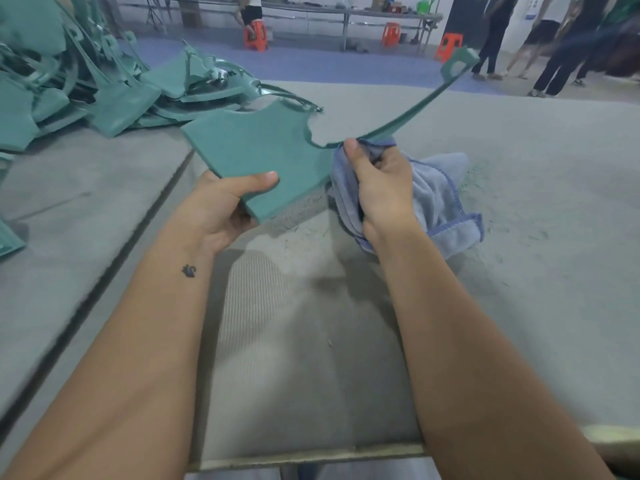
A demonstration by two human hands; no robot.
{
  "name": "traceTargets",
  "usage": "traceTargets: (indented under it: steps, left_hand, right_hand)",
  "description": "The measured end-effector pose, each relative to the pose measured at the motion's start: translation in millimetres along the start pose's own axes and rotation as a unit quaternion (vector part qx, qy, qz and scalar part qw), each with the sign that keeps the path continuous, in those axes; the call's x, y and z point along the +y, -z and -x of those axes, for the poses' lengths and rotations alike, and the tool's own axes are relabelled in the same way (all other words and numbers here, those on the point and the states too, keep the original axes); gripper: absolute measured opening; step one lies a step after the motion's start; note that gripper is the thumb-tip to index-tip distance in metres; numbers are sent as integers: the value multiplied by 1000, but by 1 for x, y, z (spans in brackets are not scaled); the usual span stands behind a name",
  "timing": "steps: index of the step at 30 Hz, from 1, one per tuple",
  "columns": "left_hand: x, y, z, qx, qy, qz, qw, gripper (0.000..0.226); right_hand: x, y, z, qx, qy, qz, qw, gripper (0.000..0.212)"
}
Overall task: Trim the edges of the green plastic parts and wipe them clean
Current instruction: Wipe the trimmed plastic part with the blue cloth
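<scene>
A person's 2 bare forearms reach forward over a grey table. Between the hands, held just above the table, is a green part: a flat, matte teal plastic sheet, roughly square, with a curved notch cut into its far edge and another scooped out of its right edge. From the right corner a long thin strap of the same plastic arcs up and away to the right, ending in a small tab with a hole through it.

The left hand grips the part's near left corner, thumb lying flat on the top face and fingers curled underneath. The right hand clutches a bunched blue cloth, pinching it around the part's right edge where the strap begins, thumb on top. The cloth is a soft towel with darker blue stitched hems; its loose end drapes onto the table to the right.

Fine green shavings are scattered on the table around and beyond the cloth. At the far left sits a heap of similar green parts, tangled with straps; the picture there is blurred, so a count is not possible. In the background stand 4 orange stools, a long bench, and several people, seen only from the waist down.
</scene>
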State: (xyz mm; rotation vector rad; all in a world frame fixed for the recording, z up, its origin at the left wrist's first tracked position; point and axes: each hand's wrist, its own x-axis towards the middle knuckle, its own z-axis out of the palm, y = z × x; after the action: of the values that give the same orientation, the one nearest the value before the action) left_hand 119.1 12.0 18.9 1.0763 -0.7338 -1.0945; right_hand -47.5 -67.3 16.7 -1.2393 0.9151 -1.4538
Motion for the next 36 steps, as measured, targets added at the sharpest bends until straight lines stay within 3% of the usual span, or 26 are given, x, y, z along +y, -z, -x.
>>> traceTargets:
  steps: [6,10,12,17,21,23,27,31,36]
  left_hand:
    - [7,18,7,18,49,-13,999,22]
    - [8,20,5,22,64,-42,997,22]
    - [8,21,4,27,64,-37,997,21]
    - [2,7,2,18,67,20,997,17]
    - [-6,-4,0,26,20,19,999,19]
    - [-11,-9,0,20,3,6,1000,18]
    - [-19,-19,1,0,-24,2,1000,15]
    - [-22,-22,-1,-10,-37,26,999,17]
    - [-18,-19,-2,-16,-42,6,999,19]
  right_hand:
    - [-11,19,-12,39,-33,-102,994,35]
    - [-16,26,-14,87,-13,-169,982,18]
    - [-17,28,-15,78,-13,-178,981,18]
    - [-5,4,-4,-11,-4,-37,999,20]
    - [7,-8,4,-44,0,95,995,27]
    - [8,-6,4,-50,-4,92,995,24]
    - [13,-10,9,-67,-3,92,994,41]
    - [18,-17,13,-111,-7,55,992,35]
    - [10,-12,4,-18,23,71,997,21]
